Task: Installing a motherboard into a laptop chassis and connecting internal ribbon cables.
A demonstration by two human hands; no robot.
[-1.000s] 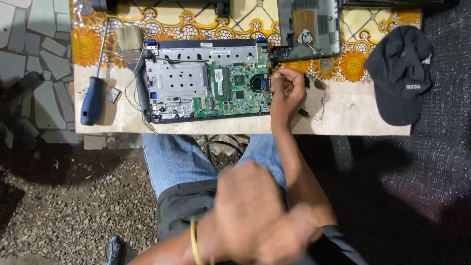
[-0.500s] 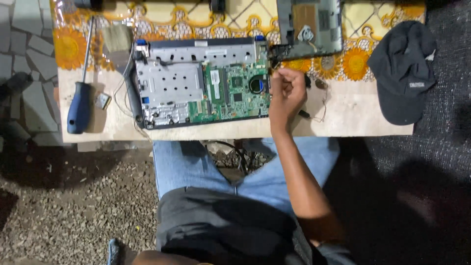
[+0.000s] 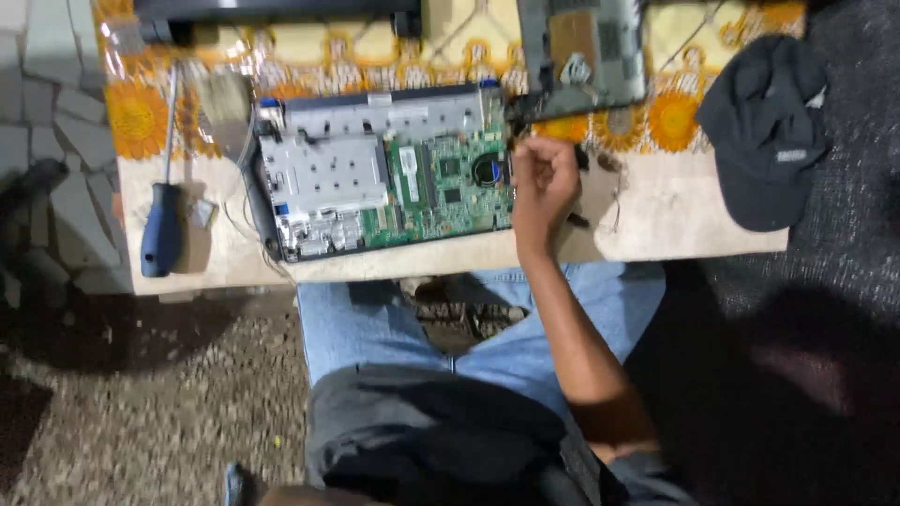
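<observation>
A: Head view, the only one here. Where is the work?

B: On the opened laptop base, lying flat on the table with its green circuit board bared on the right half and a silver metal cover on the left. The right hand is curled at the board's 3 o'clock edge, fingers drawn together as if pinching something small; what it pinches I cannot tell, the frame is blurred.

A: And the left hand?

B: Not in view.

A: Which step would you call it?

B: My judgement: fine work at the right corner of the board, a small part or screw being loosened or lifted. A next move there would call for a steady, small grip, not force.

A: Room to move?

B: Tight at 12 o'clock of the hand, where a second grey panel hangs over the table's far side, just beside the knuckles. At 3 o'clock there is bare tabletop, then a dark cap near the right edge. At 6 o'clock the near table edge comes almost at once, with the blue jeans below. The blue-handled screwdriver lies well apart at 9 o'clock, beyond the laptop base, near the left edge.
</observation>
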